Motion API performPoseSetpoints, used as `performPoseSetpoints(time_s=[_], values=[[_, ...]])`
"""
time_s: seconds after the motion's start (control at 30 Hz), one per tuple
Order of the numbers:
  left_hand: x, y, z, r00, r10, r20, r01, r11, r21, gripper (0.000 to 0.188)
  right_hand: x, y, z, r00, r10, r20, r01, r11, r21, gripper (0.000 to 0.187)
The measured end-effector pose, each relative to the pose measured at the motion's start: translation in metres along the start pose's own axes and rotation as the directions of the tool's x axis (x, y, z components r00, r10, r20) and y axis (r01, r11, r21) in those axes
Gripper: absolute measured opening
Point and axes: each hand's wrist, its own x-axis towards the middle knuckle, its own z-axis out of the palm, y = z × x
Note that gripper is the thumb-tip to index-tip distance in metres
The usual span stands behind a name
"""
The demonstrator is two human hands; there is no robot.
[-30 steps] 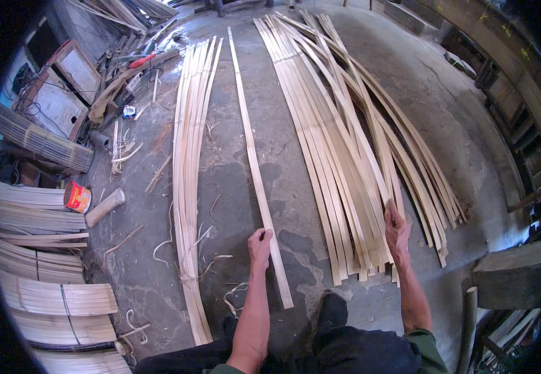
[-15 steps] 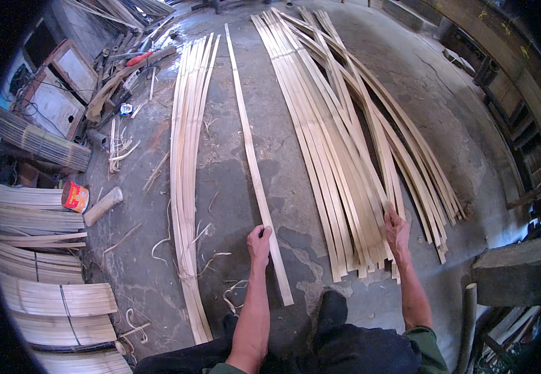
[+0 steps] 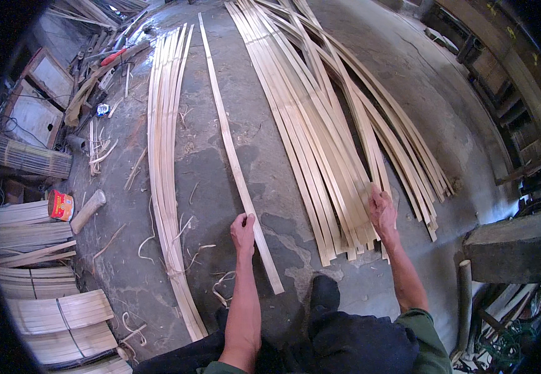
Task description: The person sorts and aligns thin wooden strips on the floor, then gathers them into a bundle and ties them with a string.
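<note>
A single long pale bamboo strip (image 3: 230, 146) lies lengthwise on the floor, apart from the others. My left hand (image 3: 243, 234) is closed on its left edge, a little above the near end. To the right is a broad spread of bamboo strips (image 3: 301, 137), side by side at its left and crossing one another at its right. My right hand (image 3: 384, 215) pinches one strip near the near end of this spread; the fingertips partly hide the grip. Left of the single strip lies a narrower row of strips (image 3: 162, 137).
Tied bundles of strips (image 3: 58, 311) are stacked at the lower left, beside a red and orange tin (image 3: 60, 206) and a short wooden piece (image 3: 88, 212). Curled shavings (image 3: 186, 252) litter the floor. A concrete block (image 3: 513, 249) and an upright pole (image 3: 465, 305) stand at the right.
The whole scene has shifted left and slightly up in the picture as the head moved. Both hands keep their hold on the strips, with little movement against them.
</note>
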Motion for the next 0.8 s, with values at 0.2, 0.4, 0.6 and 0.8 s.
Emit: performPoseSetpoints(time_s=[0.2, 0.4, 0.6, 0.8], values=[[-0.004, 0.007, 0.004, 0.999, -0.032, -0.026, 0.031, 0.997, -0.065, 0.030, 0.000, 0.009, 0.005, 0.999, -0.035, 0.001, 0.035, 0.998, 0.060, 0.036], [-0.008, 0.013, 0.006, 1.000, -0.001, -0.022, 0.000, 0.997, -0.074, 0.024, 0.000, -0.008, -0.007, 0.961, -0.193, -0.200, 0.188, 0.981, -0.045, 0.043], [-0.024, 0.044, 0.044, 0.989, 0.064, 0.134, -0.030, 0.970, -0.242, 0.017, -0.080, -0.105, 0.010, 0.968, -0.131, 0.214, -0.032, 0.783, 0.622, 0.044], [-0.018, 0.057, 0.081, 0.979, 0.090, 0.184, -0.030, 0.951, -0.306, 0.021, -0.132, -0.176, 0.027, 0.838, -0.040, 0.545, -0.410, 0.614, 0.675, 0.068]])
